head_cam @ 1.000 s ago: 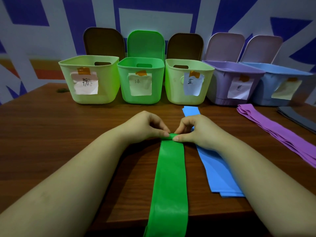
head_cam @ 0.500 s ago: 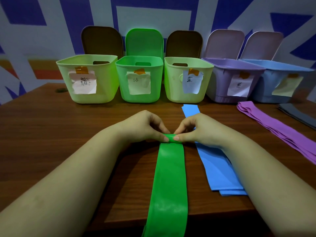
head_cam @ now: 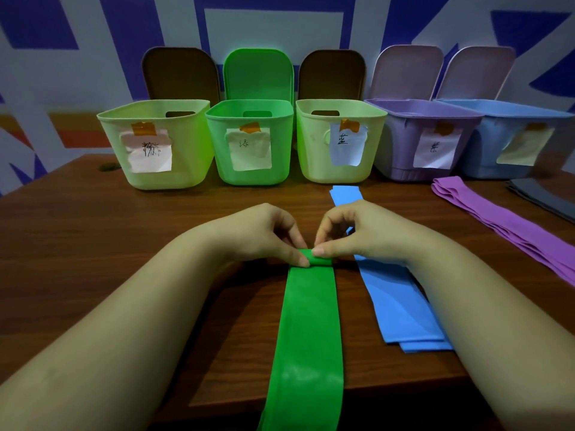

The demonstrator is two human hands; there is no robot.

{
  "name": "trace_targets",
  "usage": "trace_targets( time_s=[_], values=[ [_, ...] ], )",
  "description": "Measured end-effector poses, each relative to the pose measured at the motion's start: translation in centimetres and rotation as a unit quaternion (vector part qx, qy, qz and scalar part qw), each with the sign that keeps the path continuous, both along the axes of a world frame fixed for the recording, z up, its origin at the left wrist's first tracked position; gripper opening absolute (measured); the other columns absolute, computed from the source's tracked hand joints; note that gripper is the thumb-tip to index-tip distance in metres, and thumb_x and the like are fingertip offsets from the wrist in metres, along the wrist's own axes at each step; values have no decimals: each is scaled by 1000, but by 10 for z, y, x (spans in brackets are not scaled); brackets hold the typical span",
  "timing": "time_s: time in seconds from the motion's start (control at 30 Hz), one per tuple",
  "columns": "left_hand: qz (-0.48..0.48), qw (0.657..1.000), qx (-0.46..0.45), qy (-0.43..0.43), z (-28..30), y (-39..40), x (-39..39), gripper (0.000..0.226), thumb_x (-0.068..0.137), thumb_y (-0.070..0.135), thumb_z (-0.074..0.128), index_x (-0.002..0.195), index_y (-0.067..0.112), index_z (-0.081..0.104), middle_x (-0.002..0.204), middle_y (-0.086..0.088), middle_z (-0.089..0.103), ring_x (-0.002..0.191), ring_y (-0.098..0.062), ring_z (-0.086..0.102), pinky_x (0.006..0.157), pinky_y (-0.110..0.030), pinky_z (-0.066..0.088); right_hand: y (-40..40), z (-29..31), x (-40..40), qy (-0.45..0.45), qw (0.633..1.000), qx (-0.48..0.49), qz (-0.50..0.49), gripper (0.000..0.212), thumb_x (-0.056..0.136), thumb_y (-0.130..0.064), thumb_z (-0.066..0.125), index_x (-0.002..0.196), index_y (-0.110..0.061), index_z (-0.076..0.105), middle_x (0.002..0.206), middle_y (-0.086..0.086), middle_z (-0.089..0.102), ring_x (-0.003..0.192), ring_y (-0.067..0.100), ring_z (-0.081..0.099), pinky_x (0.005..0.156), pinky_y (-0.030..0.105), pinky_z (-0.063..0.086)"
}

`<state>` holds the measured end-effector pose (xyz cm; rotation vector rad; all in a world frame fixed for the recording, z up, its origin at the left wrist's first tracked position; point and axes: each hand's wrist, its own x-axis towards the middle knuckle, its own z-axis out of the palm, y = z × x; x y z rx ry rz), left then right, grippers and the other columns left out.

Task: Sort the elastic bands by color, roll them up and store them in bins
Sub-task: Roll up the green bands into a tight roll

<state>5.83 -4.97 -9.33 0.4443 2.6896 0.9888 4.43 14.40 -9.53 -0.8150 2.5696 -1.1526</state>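
Green band (head_cam: 308, 331) lies flat on the table (head_cam: 77, 244), long axis running near to far, its near end hanging over the table edge; the started roll (head_cam: 315, 261) sits at its far end. Left hand (head_cam: 261, 233) and right hand (head_cam: 357, 233) both pinch that roll, fingers curled, equally close — the unrolled length lies nearward of the fingertips, so rolling should proceed toward the person. Count: five bins, the green bin (head_cam: 249, 141) second from left; blue bands (head_cam: 401, 306) right of the green band, at least two; purple bands (head_cam: 510, 225) further right — number unclear
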Motion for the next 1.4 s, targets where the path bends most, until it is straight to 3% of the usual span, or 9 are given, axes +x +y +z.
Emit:
trace_targets(
  time_s=[0.3,0.47,0.7,0.87,0.97,1.07,1.13,1.23,1.4],
  values=[
    [-37,998,45,-3,3,-10,2,10,72,27,77,81,24,75,90,2,73,83,-5,64,85,-26,47,-2,1,4,-28,998,46,20,14,70,-24,80,80,-19,72,78,-7,65,66,-4,54,61,6,41],
    [-38,999,-11,-31,2,-9,2,27,65,39,82,89,29,74,91,7,72,89,-8,65,90,-31,47,-2,2,6,-29,997,56,40,21,67,-23,83,82,-20,69,76,-10,62,65,-5,53,61,10,41],
    [-54,997,-17,-48,6,-4,6,20,72,23,79,91,19,73,90,-3,72,79,-7,62,86,-32,49,1,4,5,-57,994,70,53,18,71,-33,78,86,-24,76,84,-8,73,78,-3,61,75,15,47],
    [-54,996,-26,-66,4,-7,5,38,59,45,76,91,25,74,93,2,72,82,-5,61,85,-27,46,-3,1,5,-40,996,67,49,13,74,-24,77,84,-16,75,84,2,73,75,5,61,76,28,50],
    [-34,994,86,-52,4,-10,6,32,54,42,69,76,18,71,73,0,67,69,-4,57,69,-19,43,-5,1,3,-31,999,-24,24,4,77,-15,74,79,-12,74,79,11,71,71,11,58,73,30,48],
    [-2,966,246,-74,6,0,10,10,77,20,61,70,13,62,52,7,58,49,1,52,50,-9,40,-4,3,2,-37,987,-154,-8,2,77,-3,70,78,-4,69,64,0,66,58,2,57,60,15,46],
    [-3,938,320,-129,2,6,12,33,94,13,46,66,7,63,45,1,60,43,1,56,49,-9,46,-5,3,2,-32,980,-197,-20,4,76,-1,69,79,-4,68,61,-4,67,56,1,59,56,13,47],
    [-27,891,407,-199,-5,14,14,17,87,19,58,84,7,70,79,-9,73,70,-12,70,76,-26,56,-6,2,-2,1,971,-235,-48,9,76,-1,70,77,-10,68,62,-6,68,61,3,61,62,16,51],
    [11,853,471,-226,-13,22,7,22,93,5,42,94,1,64,81,-12,73,67,-17,71,63,-26,59,-4,3,-10,46,956,-268,-112,12,80,-3,68,74,-13,65,55,-9,64,52,-3,56,53,11,45]
  ],
)
